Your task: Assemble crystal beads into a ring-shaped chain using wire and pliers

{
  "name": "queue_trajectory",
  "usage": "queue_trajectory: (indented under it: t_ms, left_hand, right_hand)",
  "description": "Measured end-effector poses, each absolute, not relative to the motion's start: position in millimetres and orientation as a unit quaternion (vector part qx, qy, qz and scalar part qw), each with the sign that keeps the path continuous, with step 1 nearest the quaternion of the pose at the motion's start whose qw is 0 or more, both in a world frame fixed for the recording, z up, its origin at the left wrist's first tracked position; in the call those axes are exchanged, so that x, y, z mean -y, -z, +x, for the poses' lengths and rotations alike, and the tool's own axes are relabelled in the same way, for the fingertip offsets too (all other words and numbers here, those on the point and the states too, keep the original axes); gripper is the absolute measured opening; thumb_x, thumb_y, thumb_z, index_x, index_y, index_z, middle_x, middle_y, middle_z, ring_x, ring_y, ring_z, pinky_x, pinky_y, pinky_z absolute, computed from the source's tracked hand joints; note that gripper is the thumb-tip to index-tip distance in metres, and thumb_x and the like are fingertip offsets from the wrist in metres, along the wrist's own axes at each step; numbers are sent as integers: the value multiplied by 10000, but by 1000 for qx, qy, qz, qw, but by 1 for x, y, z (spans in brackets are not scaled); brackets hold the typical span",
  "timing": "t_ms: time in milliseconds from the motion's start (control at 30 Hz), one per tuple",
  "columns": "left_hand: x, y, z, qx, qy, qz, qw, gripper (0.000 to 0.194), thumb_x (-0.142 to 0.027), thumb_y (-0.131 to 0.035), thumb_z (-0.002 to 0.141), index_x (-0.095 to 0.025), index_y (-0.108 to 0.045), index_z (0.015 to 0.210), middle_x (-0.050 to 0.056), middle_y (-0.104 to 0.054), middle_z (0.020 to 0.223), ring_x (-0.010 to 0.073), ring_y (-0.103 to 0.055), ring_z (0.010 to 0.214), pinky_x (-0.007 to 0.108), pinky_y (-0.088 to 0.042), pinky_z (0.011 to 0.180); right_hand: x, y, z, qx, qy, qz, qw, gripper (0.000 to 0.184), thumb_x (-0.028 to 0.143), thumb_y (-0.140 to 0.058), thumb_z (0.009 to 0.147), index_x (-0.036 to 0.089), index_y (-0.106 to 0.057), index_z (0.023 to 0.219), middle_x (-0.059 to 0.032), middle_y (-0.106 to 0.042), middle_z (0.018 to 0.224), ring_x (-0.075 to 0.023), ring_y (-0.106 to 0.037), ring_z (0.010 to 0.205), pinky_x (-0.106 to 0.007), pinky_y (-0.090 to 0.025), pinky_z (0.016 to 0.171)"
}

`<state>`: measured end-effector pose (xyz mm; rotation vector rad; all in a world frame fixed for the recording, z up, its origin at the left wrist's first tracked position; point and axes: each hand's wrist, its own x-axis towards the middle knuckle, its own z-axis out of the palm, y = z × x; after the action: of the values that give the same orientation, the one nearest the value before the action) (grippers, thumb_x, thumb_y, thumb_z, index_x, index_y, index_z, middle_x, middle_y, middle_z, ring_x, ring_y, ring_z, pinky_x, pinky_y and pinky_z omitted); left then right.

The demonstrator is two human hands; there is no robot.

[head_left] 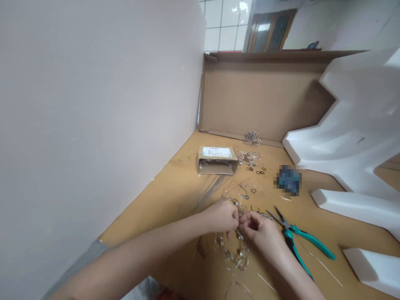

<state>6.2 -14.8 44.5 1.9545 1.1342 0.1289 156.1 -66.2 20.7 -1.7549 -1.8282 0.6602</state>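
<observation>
My left hand (222, 216) is closed, its fingers curled in a pinch over a beaded wire chain (241, 262). Fingertip to fingertip with it, my right hand (261, 230) pinches at the same chain from the other side. The chain has clear beads and loose metal rings; part of it hangs below my hands and part shows just above them. My fingers hide the exact spot being pinched. Beside my right hand lie long-nose pliers (289, 229) with green handles, jaws apart.
An open small cardboard box (217, 167) with a white label stands beyond my hands. Straight wires (215, 183) lie before it, and dark rings (260, 172) and bead clusters (249, 157) beside it. White foam pieces (350, 212) line the right; a pale wall (103, 104) borders the left.
</observation>
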Motion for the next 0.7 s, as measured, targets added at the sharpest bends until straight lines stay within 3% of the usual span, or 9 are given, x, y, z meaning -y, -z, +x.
queue_trajectory:
  t_ms: [200,400,600,700]
  left_hand:
    - [22,-54,6,-450,-42,828,331,151,-163,-458,704,-187,-607,698,-16,-588,467,145,-569,501,211,-386,492]
    - [24,-57,0,-426,-41,870,243,184,-190,-471,718,-207,-650,758,16,-686,707,169,-613,701,238,-446,630]
    - [10,-73,1,-443,75,824,344,251,-191,-391,816,-180,-630,890,14,-664,589,149,-612,690,208,-433,576]
    - [-1,-78,9,-432,141,798,395,191,-127,-432,778,-148,-617,819,-3,-596,459,132,-553,513,191,-398,472]
  right_hand:
    - [66,-18,155,689,-215,-645,253,192,190,-492,686,198,-631,818,12,-617,578,-145,-559,534,-222,-389,506]
    - [62,-7,159,748,-161,-596,244,214,149,-453,728,206,-659,730,-28,-659,683,-165,-583,609,-251,-406,576]
    - [65,-2,162,793,-97,-552,239,181,161,-450,806,208,-621,767,-33,-642,757,-169,-599,688,-257,-410,625]
    - [68,-3,162,803,-65,-545,234,173,172,-440,836,209,-598,776,-26,-616,742,-165,-585,648,-257,-396,595]
